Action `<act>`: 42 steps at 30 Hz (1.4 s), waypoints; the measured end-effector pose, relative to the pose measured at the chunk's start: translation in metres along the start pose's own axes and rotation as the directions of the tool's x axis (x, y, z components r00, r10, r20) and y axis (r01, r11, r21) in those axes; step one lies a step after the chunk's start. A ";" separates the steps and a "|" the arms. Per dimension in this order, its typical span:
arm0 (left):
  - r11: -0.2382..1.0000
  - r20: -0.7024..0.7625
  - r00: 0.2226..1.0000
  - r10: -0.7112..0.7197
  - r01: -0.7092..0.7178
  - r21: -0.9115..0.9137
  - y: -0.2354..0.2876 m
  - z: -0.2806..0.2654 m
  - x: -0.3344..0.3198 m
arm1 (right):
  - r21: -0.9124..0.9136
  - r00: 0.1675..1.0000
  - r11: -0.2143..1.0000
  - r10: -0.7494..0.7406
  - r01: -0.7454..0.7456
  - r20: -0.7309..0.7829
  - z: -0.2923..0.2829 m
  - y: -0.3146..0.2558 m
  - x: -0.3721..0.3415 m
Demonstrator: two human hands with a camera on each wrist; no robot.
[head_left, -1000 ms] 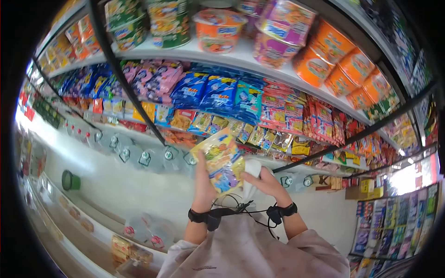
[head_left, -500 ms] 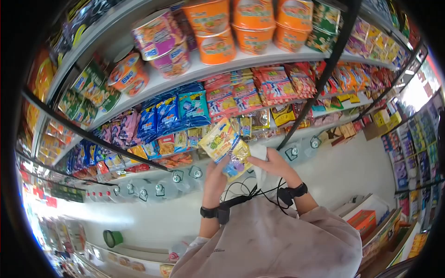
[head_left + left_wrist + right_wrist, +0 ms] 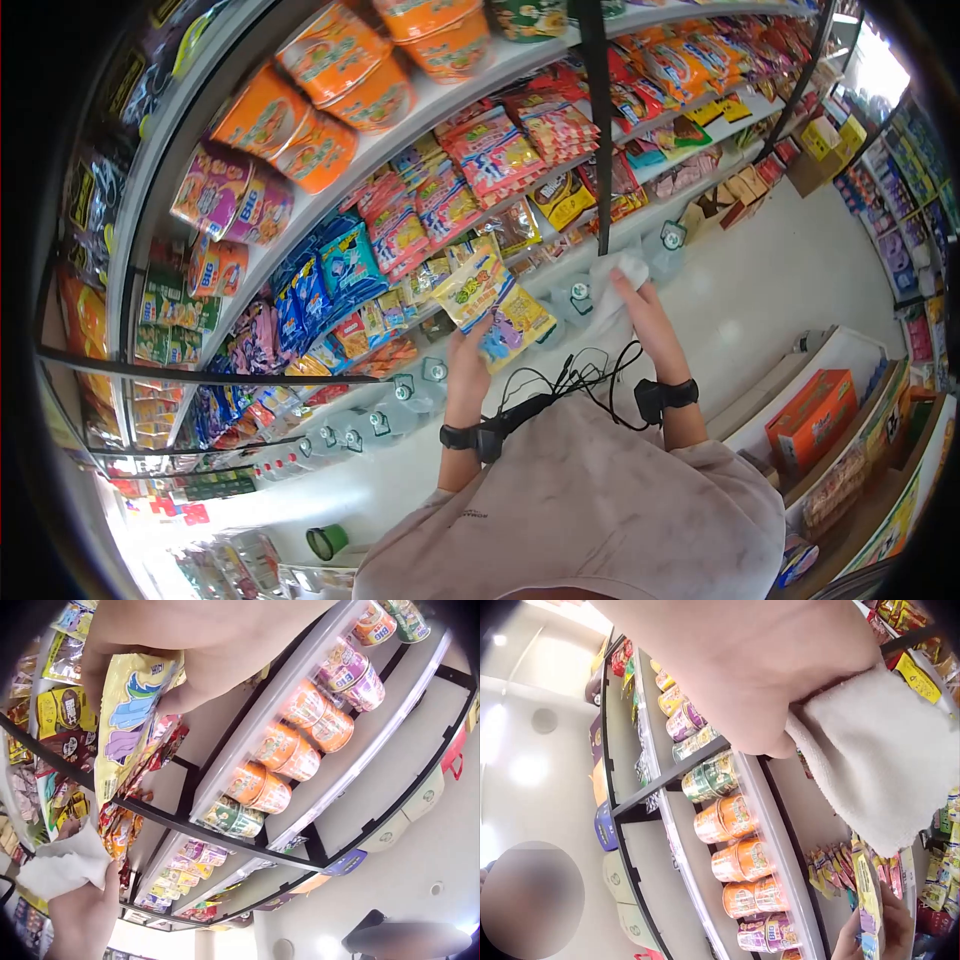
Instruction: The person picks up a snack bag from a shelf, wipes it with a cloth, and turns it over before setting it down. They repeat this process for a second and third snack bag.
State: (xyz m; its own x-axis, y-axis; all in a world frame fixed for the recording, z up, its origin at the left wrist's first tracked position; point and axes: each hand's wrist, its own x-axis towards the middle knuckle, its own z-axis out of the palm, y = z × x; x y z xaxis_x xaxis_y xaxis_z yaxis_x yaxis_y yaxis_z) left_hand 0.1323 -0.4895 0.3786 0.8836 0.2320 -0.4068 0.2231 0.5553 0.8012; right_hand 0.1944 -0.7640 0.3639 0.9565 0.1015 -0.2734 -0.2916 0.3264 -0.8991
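Observation:
My left hand (image 3: pixel 468 368) pinches the lower left edge of a yellow snack packet (image 3: pixel 510 325), with blue and purple shapes printed on it. The left wrist view shows the packet (image 3: pixel 127 720) hanging from that hand (image 3: pixel 217 652). To the right, my right hand (image 3: pixel 645 305) grips a white cloth (image 3: pixel 608 290), apart from the packet. In the right wrist view the cloth (image 3: pixel 885 750) drapes below the hand (image 3: pixel 780 667), whose fingers are partly hidden by it.
Shelves ahead carry snack bags (image 3: pixel 490 160) and orange noodle cups (image 3: pixel 345 70), with black uprights (image 3: pixel 598 130) between them. Large clear bottles (image 3: pixel 405 390) line the floor beneath. A green bin (image 3: pixel 326 542) stands lower left; an orange box (image 3: pixel 812 418) lies at right. Cables cross before my shirt.
The view has turned and shifted rightward along the shelves. My right hand has moved away from the packet with the cloth; the left still holds the packet.

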 end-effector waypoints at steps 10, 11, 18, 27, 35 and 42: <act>0.978 0.213 0.976 -0.043 -0.003 0.211 -0.035 0.102 -0.008 | -0.131 0.920 0.991 0.018 0.037 0.391 -0.041 -0.014 -0.004; 0.979 0.226 0.973 -0.045 -0.003 0.206 -0.039 0.105 -0.009 | -0.135 0.922 0.991 0.030 0.024 0.385 -0.047 -0.018 -0.004; 0.948 0.173 0.969 -0.176 0.120 0.295 -0.048 0.108 -0.008 | -0.082 0.948 0.997 0.032 -0.006 0.315 -0.068 -0.027 0.000; 0.970 0.290 0.953 -0.090 0.018 0.242 -0.024 0.089 0.018 | -0.065 0.995 0.993 -0.094 0.095 0.009 -0.075 -0.019 -0.004; 0.985 0.288 0.957 0.030 -0.077 0.154 0.018 0.040 0.032 | -0.159 0.990 0.984 -0.100 0.083 -0.104 -0.053 -0.024 -0.002; 0.984 0.109 0.988 0.113 -0.096 -0.152 0.050 -0.047 0.063 | -0.170 0.993 0.979 -0.121 0.116 -0.018 0.015 -0.025 -0.003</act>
State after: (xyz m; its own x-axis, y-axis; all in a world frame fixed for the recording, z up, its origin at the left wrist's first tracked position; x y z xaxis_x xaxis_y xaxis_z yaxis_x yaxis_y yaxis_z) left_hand 0.1797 -0.4091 0.3726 0.9426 0.2047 -0.2637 0.0724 0.6456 0.7603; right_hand 0.1985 -0.7583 0.3929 0.9847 0.0448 -0.1686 -0.1739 0.1716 -0.9697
